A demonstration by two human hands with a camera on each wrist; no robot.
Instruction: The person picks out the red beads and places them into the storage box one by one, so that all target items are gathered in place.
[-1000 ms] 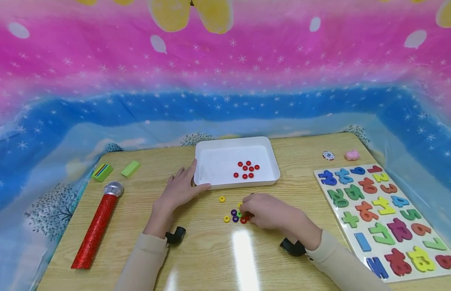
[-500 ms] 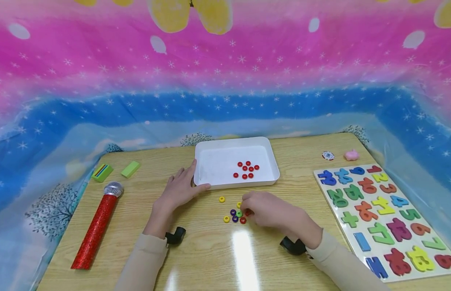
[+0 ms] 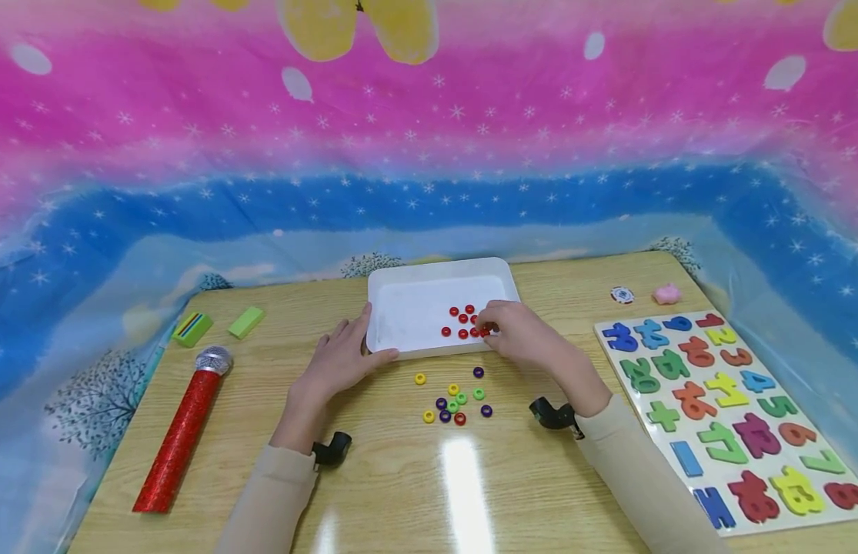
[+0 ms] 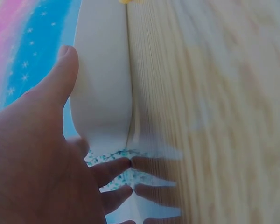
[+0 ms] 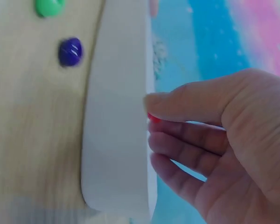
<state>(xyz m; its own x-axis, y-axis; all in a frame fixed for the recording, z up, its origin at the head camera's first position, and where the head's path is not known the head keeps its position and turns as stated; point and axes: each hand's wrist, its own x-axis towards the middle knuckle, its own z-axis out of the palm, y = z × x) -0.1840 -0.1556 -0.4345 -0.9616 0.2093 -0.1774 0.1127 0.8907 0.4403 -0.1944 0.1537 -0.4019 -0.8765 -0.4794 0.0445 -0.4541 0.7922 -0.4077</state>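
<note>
A white tray (image 3: pixel 415 308) lies toward the back of the table with several red beads (image 3: pixel 462 318) in its right half. My left hand (image 3: pixel 335 360) rests against its front left corner, thumb along the front wall and fingers stretched out by the left side. Over the tray's front right part, my right hand (image 3: pixel 529 335) pinches a red bead (image 5: pixel 153 118) between thumb and fingertips; the fingers mostly hide it. In front of the tray lie loose beads: yellow ones (image 3: pixel 420 378), green ones (image 3: pixel 479 394), purple ones (image 3: pixel 487 411) and one red bead (image 3: pixel 459 418).
A red glittery microphone (image 3: pixel 182 435) lies at the left, below two green blocks (image 3: pixel 192 329). On the right sits a number puzzle board (image 3: pixel 729 423), with a poker chip (image 3: pixel 622 295) and a pink pig figure (image 3: pixel 667 293) behind it. A printed cloth surrounds the table.
My right hand has lifted from the bead pile and moved up and right to the tray with a red bead, uncovering green and purple beads. The left hand stays in place.
</note>
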